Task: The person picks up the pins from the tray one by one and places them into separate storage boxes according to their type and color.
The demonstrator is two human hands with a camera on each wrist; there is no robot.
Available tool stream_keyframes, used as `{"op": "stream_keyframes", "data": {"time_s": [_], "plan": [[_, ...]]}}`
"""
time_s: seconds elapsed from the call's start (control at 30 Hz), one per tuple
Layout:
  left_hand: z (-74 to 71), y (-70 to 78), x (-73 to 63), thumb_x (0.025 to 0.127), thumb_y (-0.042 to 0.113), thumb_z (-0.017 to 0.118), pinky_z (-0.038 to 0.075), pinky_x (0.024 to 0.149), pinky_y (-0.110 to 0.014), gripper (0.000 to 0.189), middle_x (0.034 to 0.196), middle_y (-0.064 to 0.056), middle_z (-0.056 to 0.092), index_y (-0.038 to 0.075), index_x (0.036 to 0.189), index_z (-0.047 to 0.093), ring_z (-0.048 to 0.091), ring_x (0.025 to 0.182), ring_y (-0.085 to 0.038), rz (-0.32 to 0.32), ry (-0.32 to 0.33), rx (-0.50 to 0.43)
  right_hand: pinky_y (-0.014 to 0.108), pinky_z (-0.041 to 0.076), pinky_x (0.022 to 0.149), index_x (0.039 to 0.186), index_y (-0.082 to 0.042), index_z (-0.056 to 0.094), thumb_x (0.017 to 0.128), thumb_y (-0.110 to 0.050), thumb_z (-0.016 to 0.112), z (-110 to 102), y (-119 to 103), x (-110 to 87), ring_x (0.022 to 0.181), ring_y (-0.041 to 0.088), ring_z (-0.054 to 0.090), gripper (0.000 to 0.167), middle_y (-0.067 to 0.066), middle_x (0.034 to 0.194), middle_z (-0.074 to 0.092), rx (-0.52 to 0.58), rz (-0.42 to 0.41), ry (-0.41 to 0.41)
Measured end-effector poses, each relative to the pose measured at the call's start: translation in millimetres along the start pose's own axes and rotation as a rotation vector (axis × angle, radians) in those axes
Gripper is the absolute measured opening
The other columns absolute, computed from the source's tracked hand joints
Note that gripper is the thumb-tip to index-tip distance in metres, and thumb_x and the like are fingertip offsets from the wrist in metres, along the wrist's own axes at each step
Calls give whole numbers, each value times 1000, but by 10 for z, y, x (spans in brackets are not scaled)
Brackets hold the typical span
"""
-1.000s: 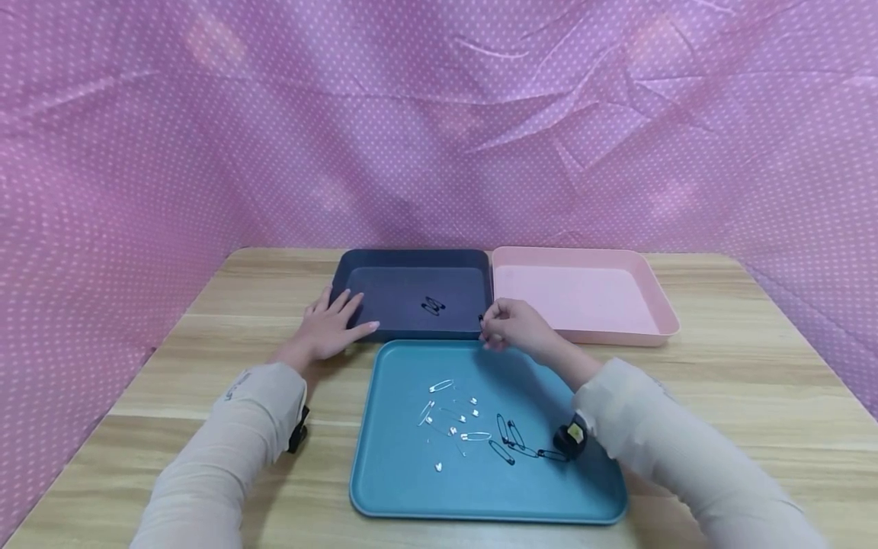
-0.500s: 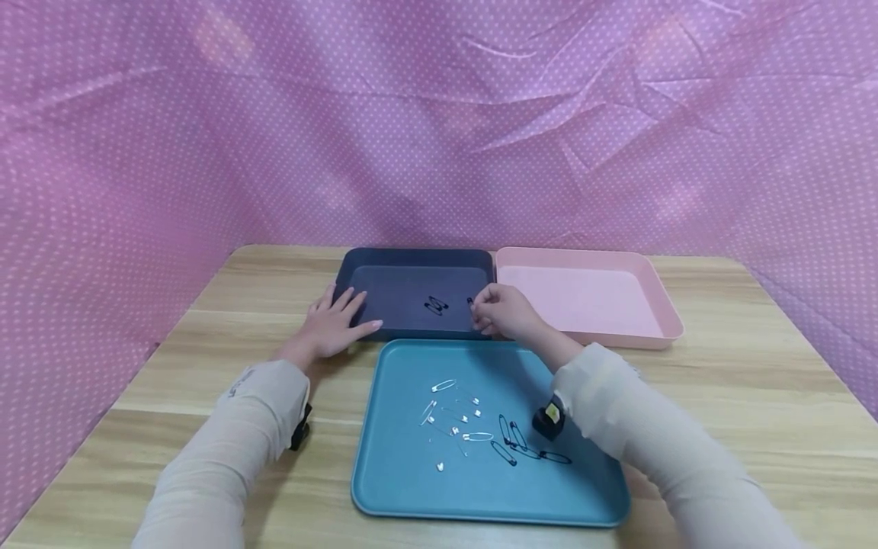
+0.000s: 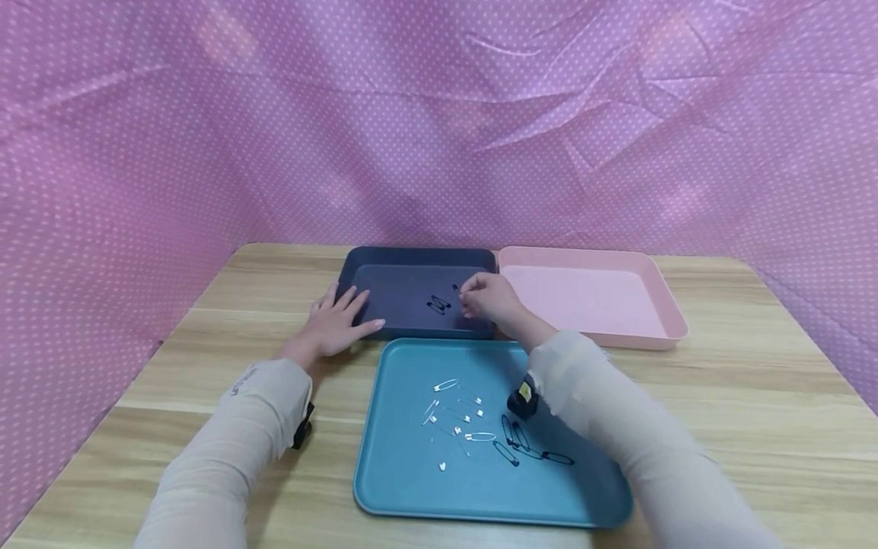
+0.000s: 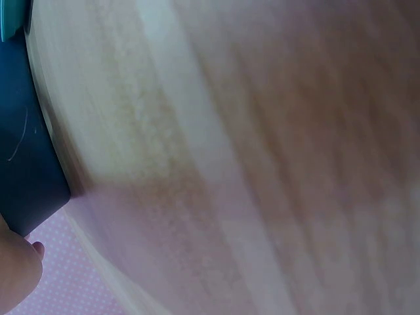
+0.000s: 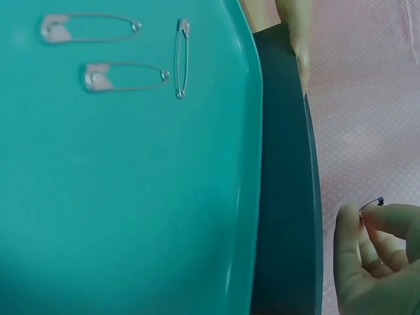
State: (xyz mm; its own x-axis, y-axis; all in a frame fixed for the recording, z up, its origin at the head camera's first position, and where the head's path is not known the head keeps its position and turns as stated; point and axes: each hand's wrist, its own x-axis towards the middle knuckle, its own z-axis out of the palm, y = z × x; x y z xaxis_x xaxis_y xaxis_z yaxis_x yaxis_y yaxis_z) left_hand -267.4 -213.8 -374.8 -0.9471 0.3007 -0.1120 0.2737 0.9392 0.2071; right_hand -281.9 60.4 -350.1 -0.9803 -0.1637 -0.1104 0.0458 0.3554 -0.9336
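Between thumb and fingertips my right hand [image 3: 495, 298] pinches a black safety pin [image 5: 372, 203], held over the right part of the dark blue tray [image 3: 384, 282]. A small group of black safety pins [image 3: 439, 304] lies in that tray, just left of the hand. My left hand [image 3: 331, 326] rests with spread fingers on the tray's left front corner. In front, the teal tray [image 3: 411, 488] bears several silver safety pins [image 3: 480, 437] on its left half and several black safety pins [image 3: 506, 454] right of them.
A pink tray [image 3: 668, 301] stands right of the dark blue one, side by side with it. All the trays lie on a wooden table [image 3: 754, 381]. Pink dotted cloth [image 3: 439, 130] hangs behind and at both sides.
My right hand has moved left and away from me, from the dark blue tray's front right corner to over its inside, carrying the black safety pin. My left hand stays put.
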Motion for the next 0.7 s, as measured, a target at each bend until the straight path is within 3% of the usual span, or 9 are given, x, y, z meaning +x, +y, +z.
{"op": "stream_keyframes", "data": {"time_s": [0.43, 0.7], "plan": [[-1, -6, 1, 79, 68, 23, 1, 95, -56, 83, 142, -17, 9, 11, 139, 14, -11, 126, -38, -1, -5, 3, 28, 49, 66, 88, 6, 58, 84, 3, 48, 117, 67, 261, 72, 21, 60, 10, 15, 86, 58, -26, 14, 43], [-11, 3, 10, 79, 69, 22, 1, 96, -55, 84, 142, -17, 9, 11, 139, 15, -10, 126, -38, 4, -4, 7, 28, 49, 64, 85, 5, 60, 81, 6, 50, 206, 107, 400, 68, 19, 60, 11, 14, 83, 58, -48, 75, 82]]}}
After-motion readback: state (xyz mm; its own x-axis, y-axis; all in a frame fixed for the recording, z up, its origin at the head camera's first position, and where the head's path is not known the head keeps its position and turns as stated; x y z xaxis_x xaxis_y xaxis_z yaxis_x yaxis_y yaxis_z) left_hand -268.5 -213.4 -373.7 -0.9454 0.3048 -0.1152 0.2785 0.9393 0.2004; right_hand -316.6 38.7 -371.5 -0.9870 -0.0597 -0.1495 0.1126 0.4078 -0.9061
